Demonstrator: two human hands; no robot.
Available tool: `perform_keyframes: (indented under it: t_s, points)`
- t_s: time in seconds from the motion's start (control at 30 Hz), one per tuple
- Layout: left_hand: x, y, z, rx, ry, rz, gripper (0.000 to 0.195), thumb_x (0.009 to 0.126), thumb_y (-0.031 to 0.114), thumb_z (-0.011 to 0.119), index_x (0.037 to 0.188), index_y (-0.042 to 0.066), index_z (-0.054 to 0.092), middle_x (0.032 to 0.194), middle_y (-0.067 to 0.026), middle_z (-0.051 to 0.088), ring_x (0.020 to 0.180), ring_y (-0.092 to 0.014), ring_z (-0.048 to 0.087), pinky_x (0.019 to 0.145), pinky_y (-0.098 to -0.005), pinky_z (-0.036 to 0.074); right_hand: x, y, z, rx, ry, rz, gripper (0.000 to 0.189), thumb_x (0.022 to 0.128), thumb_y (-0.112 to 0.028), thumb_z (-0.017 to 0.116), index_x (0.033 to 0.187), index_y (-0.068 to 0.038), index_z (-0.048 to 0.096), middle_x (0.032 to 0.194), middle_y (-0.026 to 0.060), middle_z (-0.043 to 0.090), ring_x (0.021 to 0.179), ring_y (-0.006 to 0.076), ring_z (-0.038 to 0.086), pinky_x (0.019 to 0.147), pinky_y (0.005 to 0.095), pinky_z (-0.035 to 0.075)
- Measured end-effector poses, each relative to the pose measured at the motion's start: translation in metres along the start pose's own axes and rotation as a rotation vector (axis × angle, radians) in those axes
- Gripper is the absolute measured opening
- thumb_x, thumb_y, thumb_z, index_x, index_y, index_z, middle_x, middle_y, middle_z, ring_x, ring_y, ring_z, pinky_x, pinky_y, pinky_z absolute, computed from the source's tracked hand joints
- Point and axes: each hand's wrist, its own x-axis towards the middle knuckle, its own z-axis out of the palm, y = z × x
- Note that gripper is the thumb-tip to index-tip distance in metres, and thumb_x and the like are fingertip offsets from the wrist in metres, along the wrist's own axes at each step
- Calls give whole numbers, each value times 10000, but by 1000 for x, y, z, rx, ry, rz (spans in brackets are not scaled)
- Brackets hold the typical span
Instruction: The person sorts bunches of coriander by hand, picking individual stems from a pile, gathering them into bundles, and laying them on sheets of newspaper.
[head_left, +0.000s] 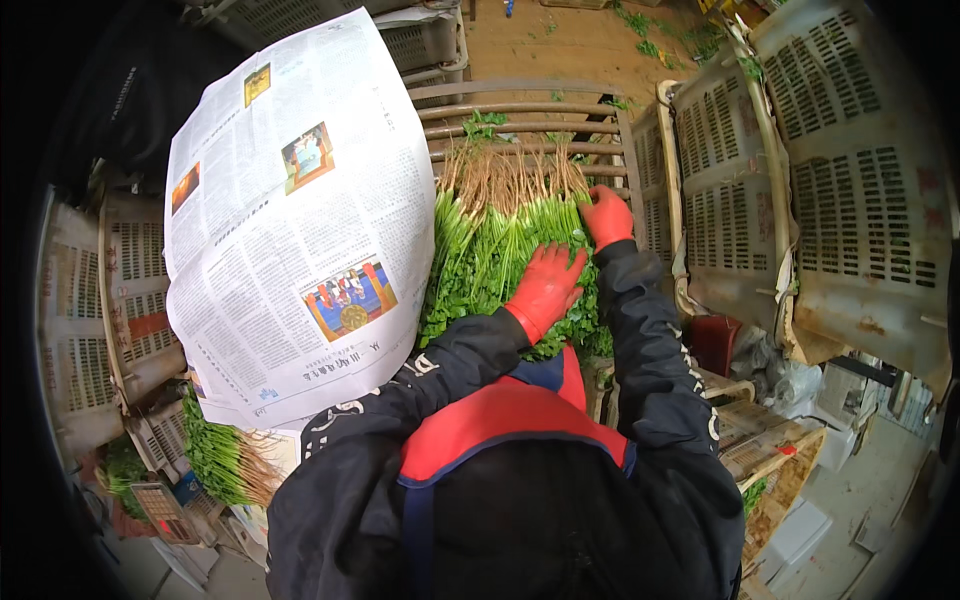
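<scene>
A wide layer of leafy green stems with roots (517, 217), which look like celery or a similar herb, lies in front of me. The pale brown roots point away from me and the leaves lie towards my body. My left hand (546, 289), in a red rubber glove, rests flat on the leaves, thumb apart from the fingers. At the right edge of the stems, just below the roots, is my right hand (607, 217) in a matching glove. Its fingers are bent, and their tips are partly hidden. A large newspaper sheet (300, 202) spreads along the left side of the greens.
Under the greens is a slatted rack (525, 109). Slotted plastic crates (724, 165) stand on the right, and more crates (142, 277) on the left. Another rooted bunch (217, 450) lies at lower left. Leaf scraps (637, 22) litter the brown floor beyond.
</scene>
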Motion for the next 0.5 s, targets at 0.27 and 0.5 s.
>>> perform_keyframes:
  t_s: [0.27,0.5]
  points:
    - [-1,-7,-5,-345,260,-82,381,765,100,598,1136,42,534,1100,-163,556,1009,-352,516,923,-440,387,-19,19,-4,1190,165,293,248,854,-163,584,1008,30,583,835,105,629,704,158,582,631,302,469]
    - [56,10,-6,-984,226,-370,292,892,171,501,1143,32,555,1131,-164,567,1039,-311,545,858,-318,431,-61,-1,-32,1167,260,235,234,910,-201,492,991,4,570,666,40,525,604,129,507,566,271,426]
